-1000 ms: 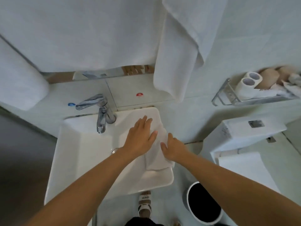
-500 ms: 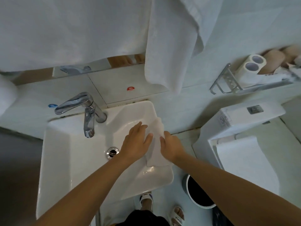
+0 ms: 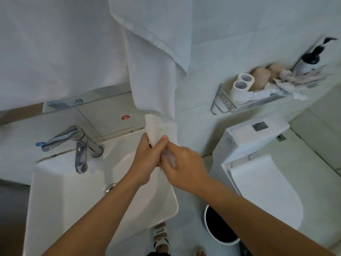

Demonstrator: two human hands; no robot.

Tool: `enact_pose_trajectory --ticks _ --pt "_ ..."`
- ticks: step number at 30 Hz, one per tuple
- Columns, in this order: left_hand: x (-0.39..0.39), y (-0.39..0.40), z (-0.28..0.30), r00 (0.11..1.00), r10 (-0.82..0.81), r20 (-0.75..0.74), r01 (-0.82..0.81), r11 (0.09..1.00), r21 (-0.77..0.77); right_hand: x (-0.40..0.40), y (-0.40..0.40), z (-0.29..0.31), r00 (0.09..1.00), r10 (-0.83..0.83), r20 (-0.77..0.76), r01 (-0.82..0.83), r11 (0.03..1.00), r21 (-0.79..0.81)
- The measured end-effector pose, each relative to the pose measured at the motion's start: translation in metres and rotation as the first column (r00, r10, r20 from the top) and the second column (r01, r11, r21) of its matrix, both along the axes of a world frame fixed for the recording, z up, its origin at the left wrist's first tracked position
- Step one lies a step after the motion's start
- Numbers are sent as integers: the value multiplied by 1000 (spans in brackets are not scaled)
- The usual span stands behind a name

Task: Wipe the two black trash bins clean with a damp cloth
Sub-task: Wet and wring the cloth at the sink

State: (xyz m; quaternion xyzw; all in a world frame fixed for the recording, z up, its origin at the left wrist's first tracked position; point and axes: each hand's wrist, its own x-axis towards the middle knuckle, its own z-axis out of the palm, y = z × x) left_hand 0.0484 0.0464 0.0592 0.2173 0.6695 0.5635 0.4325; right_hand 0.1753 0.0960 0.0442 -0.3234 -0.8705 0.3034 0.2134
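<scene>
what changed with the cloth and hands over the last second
The white cloth was lifted off the sink rim. The left hand and right hand, pressed flat on it earlier, now grip it together above the basin. The tap and black bin stayed put.

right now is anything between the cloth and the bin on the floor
Both hands grip the cloth over the sink. The sink's right corner and the right forearm lie between it and the bin.
</scene>
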Motion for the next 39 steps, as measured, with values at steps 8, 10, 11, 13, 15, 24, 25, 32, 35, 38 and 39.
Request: enact_pose_trajectory --ticks 8,10,11,13,15,24,25,32,35,38,39 --pt "-9 3 33 983 -182 11 176 963 204 36 59 4 841 -493 -222 138 593 -794" --pt "-7 6 43 962 -272 -1 265 939 221 38 63 6 838 -449 -308 -103 424 -900" --pt "-5 8 48 953 -301 -17 298 929 221 39 61 10 824 -444 -353 -214 334 -918" --pt "-4 12 57 942 -327 -78 336 920 201 44 57 15 798 -439 -414 -373 181 -910" --pt "-6 16 62 930 -309 -200 341 928 152 50 57 12 772 -430 -468 -451 149 -880" --pt "-14 20 40 734 -413 -539 347 911 -225 41 62 21 795 -567 -213 167 544 -823" --pt "-7 21 39 724 -394 -567 312 919 -240 38 60 23 807 -564 -176 264 611 -746" --pt "41 32 53 908 -409 -87 391 904 -176 40 48 31 915 -341 -217 139 769 -624" --pt "53 29 55 852 -463 246 488 872 -48 59 50 34 951 -208 -227 39 812 -582" --pt "68 28 53 717 -522 463 562 825 60 88 55 29 977 -176 -121 103 886 -451" --pt "75 29 53 707 -548 447 591 805 51 100 57 28 976 -189 -106 123 885 -449"
